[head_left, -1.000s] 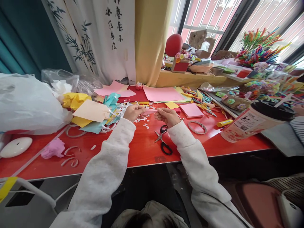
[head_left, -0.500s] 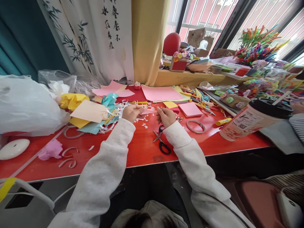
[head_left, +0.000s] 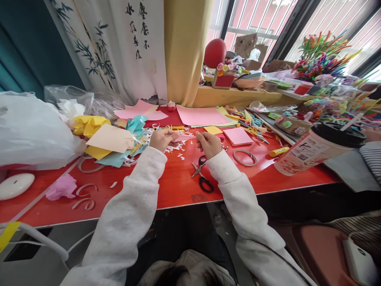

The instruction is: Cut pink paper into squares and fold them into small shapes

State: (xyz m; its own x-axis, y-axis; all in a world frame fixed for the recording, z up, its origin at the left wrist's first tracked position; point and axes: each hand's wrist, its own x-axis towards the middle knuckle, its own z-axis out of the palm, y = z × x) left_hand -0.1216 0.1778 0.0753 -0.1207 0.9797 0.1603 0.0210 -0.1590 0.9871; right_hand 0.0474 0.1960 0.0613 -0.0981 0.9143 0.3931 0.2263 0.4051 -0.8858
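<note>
Between my two hands, a folded piece of pink paper [head_left: 184,138] is held above the red table [head_left: 175,186]. Its left end is pinched in the fingers of my left hand [head_left: 162,140]. The narrow right tip reaches the closed fingertips of my right hand [head_left: 209,143], which pinch it. Black-handled scissors [head_left: 203,174] lie with blades parted just below my right hand. White paper scraps [head_left: 179,151] are strewn under and around the hands. A stack of pink square paper [head_left: 237,136] lies to the right, behind a round metal ring [head_left: 245,157].
On the left stand a white plastic bag [head_left: 35,131], crumpled yellow paper [head_left: 91,125] and a pink crumpled piece [head_left: 62,187]. A drink cup [head_left: 317,151] with a straw stands at the right, near a yellow glue stick [head_left: 279,151]. Pink sheets [head_left: 202,116] lie at the back.
My left hand has shifted slightly left with the pink paper, while my right hand stays almost in place. The view has moved a little.
</note>
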